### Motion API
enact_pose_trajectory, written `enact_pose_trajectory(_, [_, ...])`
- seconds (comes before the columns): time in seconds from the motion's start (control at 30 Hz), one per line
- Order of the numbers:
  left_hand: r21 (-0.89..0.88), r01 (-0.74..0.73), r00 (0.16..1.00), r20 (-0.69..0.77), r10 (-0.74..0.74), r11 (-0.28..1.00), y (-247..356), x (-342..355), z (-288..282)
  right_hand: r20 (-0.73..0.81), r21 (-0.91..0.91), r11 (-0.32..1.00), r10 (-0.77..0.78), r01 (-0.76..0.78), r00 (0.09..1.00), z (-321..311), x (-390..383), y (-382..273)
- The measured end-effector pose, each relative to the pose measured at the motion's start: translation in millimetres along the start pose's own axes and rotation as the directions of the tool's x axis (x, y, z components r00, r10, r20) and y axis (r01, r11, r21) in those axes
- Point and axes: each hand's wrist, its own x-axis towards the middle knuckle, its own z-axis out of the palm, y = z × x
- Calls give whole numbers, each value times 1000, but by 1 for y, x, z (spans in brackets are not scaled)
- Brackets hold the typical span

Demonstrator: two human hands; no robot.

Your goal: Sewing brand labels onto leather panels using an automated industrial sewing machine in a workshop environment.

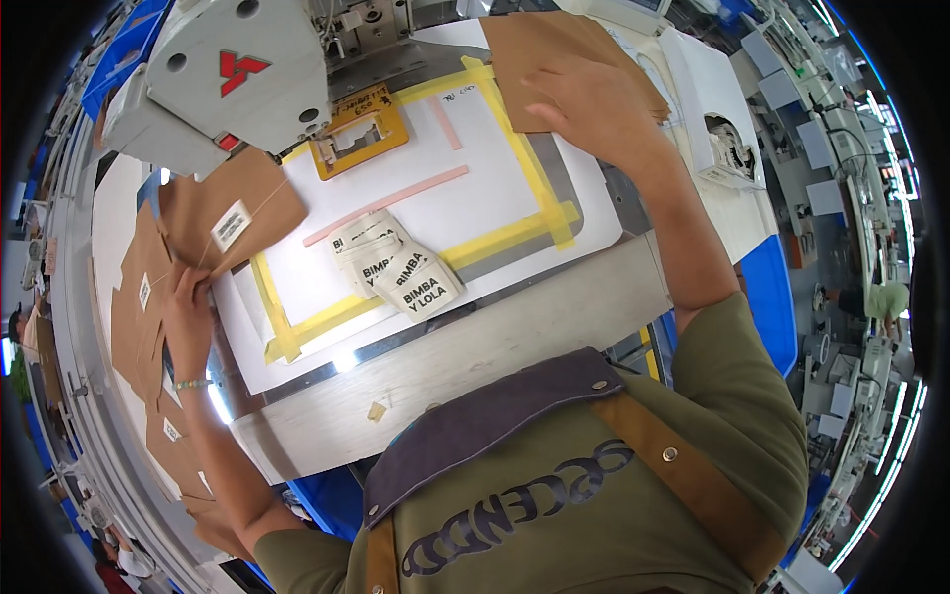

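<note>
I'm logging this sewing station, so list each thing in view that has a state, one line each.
left hand: fingers pressing a brown fabric piece flat
brown fabric piece: lying under the machine head, white label on it
right hand: palm down on a brown stack
brown stack: flat, at the table's far side
woven labels: loose, overlapping in a small pile
yellow clamp frame: empty

Matt brown leather-like pieces point(230, 213) under the left hand point(188, 307) and another stack point(554, 59) under the right hand point(594, 104). Smooth white board point(475, 198) edged with yellow paper tape point(529, 163), small woven cloth labels point(396, 267) on it. Glossy grey painted metal on the sewing machine head point(237, 74); brushed pale tabletop point(515, 337).
</note>
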Motion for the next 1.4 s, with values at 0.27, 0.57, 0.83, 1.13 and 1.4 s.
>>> enact_pose_trajectory(0.27, [315,243,969,-39,-243,918,-53,-5,-17,-36,-35,997,-73,72,997,47,-23,31])
enact_pose_trajectory(0.57, [228,-245,943,-170,286,942,97,7,-8,-360,-78,917,-392,392,847,49,3,-11])
enact_pose_trajectory(0.83, [-63,-591,804,-132,580,804,215,23,31,-375,-88,697,-685,712,624,50,50,-100])
enact_pose_trajectory(1.13, [249,-611,774,-12,634,751,173,39,54,-304,44,755,-614,655,728,62,39,-88])
enact_pose_trajectory(1.4, [390,-599,746,-44,664,699,145,26,52,-156,106,889,-428,445,890,69,17,-50])
